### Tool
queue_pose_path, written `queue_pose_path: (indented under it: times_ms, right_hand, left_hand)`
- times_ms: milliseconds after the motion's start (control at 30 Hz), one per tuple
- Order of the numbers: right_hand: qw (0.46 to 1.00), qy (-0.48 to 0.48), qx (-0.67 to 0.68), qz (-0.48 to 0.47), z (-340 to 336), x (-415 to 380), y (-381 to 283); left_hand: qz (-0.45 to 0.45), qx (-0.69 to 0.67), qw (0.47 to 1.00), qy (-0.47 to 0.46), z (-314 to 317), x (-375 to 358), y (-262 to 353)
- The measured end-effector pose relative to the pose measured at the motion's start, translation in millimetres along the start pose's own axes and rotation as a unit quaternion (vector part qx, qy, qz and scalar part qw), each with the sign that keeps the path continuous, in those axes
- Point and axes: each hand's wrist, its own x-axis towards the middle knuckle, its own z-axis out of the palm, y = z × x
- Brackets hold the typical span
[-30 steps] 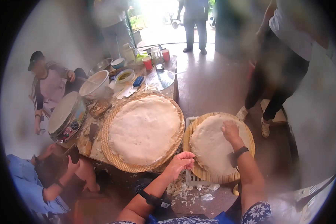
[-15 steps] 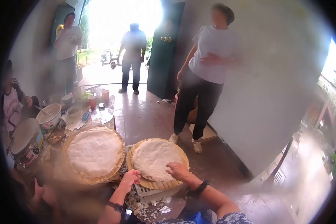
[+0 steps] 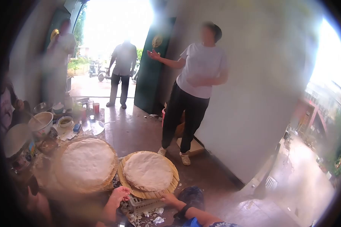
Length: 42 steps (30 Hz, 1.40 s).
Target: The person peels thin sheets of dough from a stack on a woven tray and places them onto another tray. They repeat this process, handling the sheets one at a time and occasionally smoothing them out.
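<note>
A flat round of pale dough [image 3: 148,171] lies on a round woven tray [image 3: 173,181], which rests on a white plastic basket [image 3: 142,206]. My left hand [image 3: 120,195] is at the tray's lower left edge, its fingers curled together; whether anything is between them is too small to see. At the tray's lower right edge is my right hand [image 3: 169,199], its fingers partly hidden and blurred. A larger dough round [image 3: 88,163] sits on another woven tray [image 3: 114,172] to the left.
Bowls [image 3: 41,122], cups [image 3: 96,108] and a clear lid [image 3: 93,128] crowd the table at left. One person [image 3: 202,72] stands by the wall, another [image 3: 123,60] in the doorway. Others are at the left. Scraps [image 3: 158,220] lie below the basket.
My right hand has moved from over the dough down to the tray's lower right edge. The person by the wall has raised an arm toward the door. The view has shifted.
</note>
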Motion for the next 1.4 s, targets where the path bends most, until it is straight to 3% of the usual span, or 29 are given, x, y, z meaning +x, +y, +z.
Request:
queue_pose_path:
  times_ms: [133, 267, 400, 500, 600, 667, 700, 800, 900, 967, 1033, 1233, 1300, 1333, 1367, 1400]
  right_hand:
    - [0.996, 0.055, 0.06, 0.036, 37, -1, 60]
    - [0.995, -0.037, -0.083, 0.049, 73, 14, 135]
    - [0.975, -0.158, -0.15, 0.038, 61, 7, 125]
    - [0.977, -0.132, -0.158, 0.051, 53, 2, 109]
    - [0.979, -0.096, -0.155, 0.086, 21, -12, 37]
    - [0.975, -0.112, -0.18, 0.067, 53, 17, 110]
    - [0.972, -0.122, -0.194, 0.058, 52, 22, 108]
    - [0.99, -0.084, -0.096, 0.056, 39, 35, 102]
    - [0.99, -0.005, -0.138, -0.029, 24, 57, 91]
    - [0.997, 0.071, -0.023, 0.014, -4, 61, 48]
    - [0.993, 0.11, 0.002, 0.039, -54, 72, -6]
    - [0.933, 0.345, 0.073, -0.071, -216, 98, -129]
    - [0.878, 0.439, 0.101, -0.163, -265, 98, -159]
    - [0.857, 0.474, 0.1, -0.175, -283, 94, -178]
    - [0.842, 0.482, 0.111, -0.214, -298, 109, -174]
    - [0.867, 0.427, 0.145, -0.21, -298, 95, -202]
  left_hand:
    - [0.006, -0.033, 0.999, 0.019, -6, 4, -4]
    - [0.022, -0.057, 0.998, 0.012, -8, 6, -5]
    - [0.027, -0.072, 0.997, 0.012, -11, 0, -2]
    - [0.05, -0.083, 0.995, 0.001, -15, -6, 1]
    - [0.067, -0.102, 0.992, 0.001, -17, -12, 3]
    - [0.082, -0.116, 0.99, -0.01, -21, -12, 3]
    - [0.088, -0.125, 0.988, -0.016, -22, -12, 1]
    - [0.085, -0.099, 0.991, -0.007, -18, -8, 1]
    - [0.065, -0.098, 0.993, -0.01, -10, -6, 5]
    - [0.052, -0.077, 0.996, -0.003, -9, 1, 4]
    - [0.047, -0.052, 0.998, -0.007, -6, 1, 2]
    - [0.049, -0.057, 0.997, -0.027, -3, -4, 4]
    - [0.05, -0.042, 0.998, -0.014, -4, -4, 3]
    - [0.099, 0.026, 0.995, -0.02, 3, -14, 14]
    - [0.118, 0.054, 0.992, -0.011, 4, -14, 12]
    - [0.135, 0.082, 0.987, -0.002, 6, -15, 10]
